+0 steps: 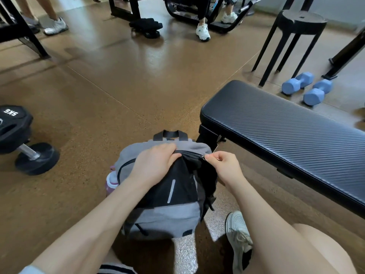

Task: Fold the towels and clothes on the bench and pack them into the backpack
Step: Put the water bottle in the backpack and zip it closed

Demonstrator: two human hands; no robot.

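Packing looks nearly done: the bench [276, 123] shows no towels or clothes, the backpack [166, 186] stands on the floor off its near end. Left hand [156, 165] grips its top; right hand [223, 165] pinches the zipper pull [202, 156], probably closing it.

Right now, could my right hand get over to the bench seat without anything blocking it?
Probably yes. The right hand pinches the zipper pull on the backpack, and the bench lies just to its right with nothing between them, though it would have to let go first.

blue dumbbells [307, 88] (a pair), black stool [302, 22]
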